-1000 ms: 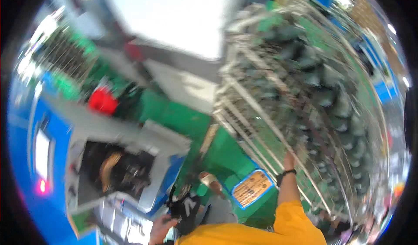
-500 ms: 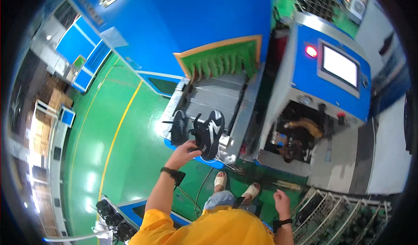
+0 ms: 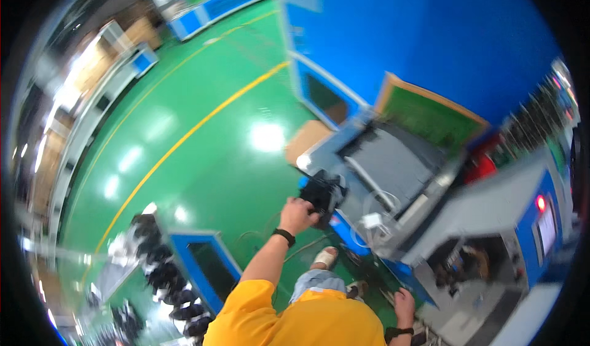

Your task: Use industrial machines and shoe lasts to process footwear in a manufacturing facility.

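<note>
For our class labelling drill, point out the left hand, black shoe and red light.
Left hand [image 3: 297, 216]: head view, middle of hand.
Black shoe [image 3: 318, 192]: head view, dark upper, blurred.
Red light [image 3: 541, 203]: head view, lit face.

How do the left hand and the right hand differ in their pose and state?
The left hand holds a black shoe; the right hand appears to hold nothing. The left hand is stretched forward; the right hand is lower in the view, nearer the body. Both hands are bare, with a dark band at each wrist.
</note>
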Available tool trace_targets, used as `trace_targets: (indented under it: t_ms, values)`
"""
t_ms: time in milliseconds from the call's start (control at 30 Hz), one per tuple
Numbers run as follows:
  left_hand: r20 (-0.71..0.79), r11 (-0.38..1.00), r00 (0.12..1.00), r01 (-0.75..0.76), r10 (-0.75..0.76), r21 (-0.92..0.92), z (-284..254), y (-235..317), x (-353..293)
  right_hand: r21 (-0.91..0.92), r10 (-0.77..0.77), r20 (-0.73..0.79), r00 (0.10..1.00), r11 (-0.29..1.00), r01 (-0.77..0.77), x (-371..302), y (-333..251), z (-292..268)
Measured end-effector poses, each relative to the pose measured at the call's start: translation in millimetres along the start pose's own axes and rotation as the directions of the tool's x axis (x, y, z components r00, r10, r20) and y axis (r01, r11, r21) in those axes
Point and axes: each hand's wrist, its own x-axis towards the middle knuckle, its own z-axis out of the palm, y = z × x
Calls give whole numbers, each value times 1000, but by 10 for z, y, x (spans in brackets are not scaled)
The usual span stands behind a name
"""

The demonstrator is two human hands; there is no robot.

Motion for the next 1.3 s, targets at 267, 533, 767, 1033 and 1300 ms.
trace_targets:
  t_ms: [267,533,767,1033,1300]
  values:
    - [-91,959,958,264,-273,-102,-1504,-1255,-2288,178,-139,332,933,981,82,1162,-185,889]
    - [-634,541,295,808,-715,-234,-2481,-2048,-5185,42,-247,556,794,962,270,1360,-978,1426]
    - [-719,41,-513,801,-468,-598,-2599,-2490,-5355,1,-242,467,850,962,273,1451,-911,1111]
    - [-359,629,519,682,-776,-373,-338,-2083,-2964,49,-466,-7,885,884,466,792,-1242,253]
    - [183,926,983,58,12,-373,368,786,-973,365,-196,-732,652,695,619,400,-853,-1685]
